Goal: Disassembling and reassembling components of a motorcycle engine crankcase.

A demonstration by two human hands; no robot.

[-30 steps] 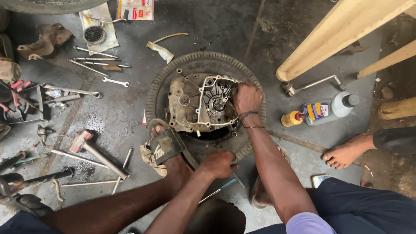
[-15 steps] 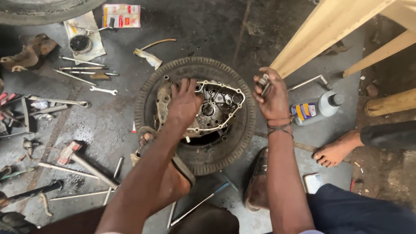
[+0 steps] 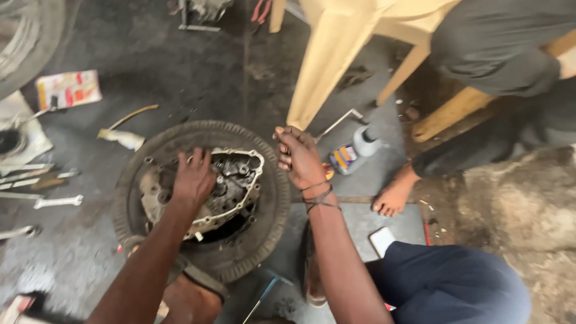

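A greasy engine case (image 3: 237,183) lies in the hollow of an old black tyre (image 3: 271,227) on the concrete floor. My left hand (image 3: 193,179) rests flat on the case's left half, fingers spread, holding nothing. My right hand (image 3: 299,156) is lifted off to the tyre's right rim, with its fingers curled into a fist around a small metal part that barely shows. Dark bands circle that wrist. My sandalled foot (image 3: 196,282) presses against the tyre's near edge.
Another person sits at the right, with a bare foot (image 3: 393,193) near a small bottle (image 3: 355,149) and a pale wooden stool leg (image 3: 326,63). A phone (image 3: 382,240) lies by my knee. Spanners (image 3: 56,202), a hammer (image 3: 23,319) and a printed box (image 3: 68,89) lie at the left.
My right hand left the engine case and drew off to the right, closed. My left hand came up from below and settled on the case. The view shifted right.
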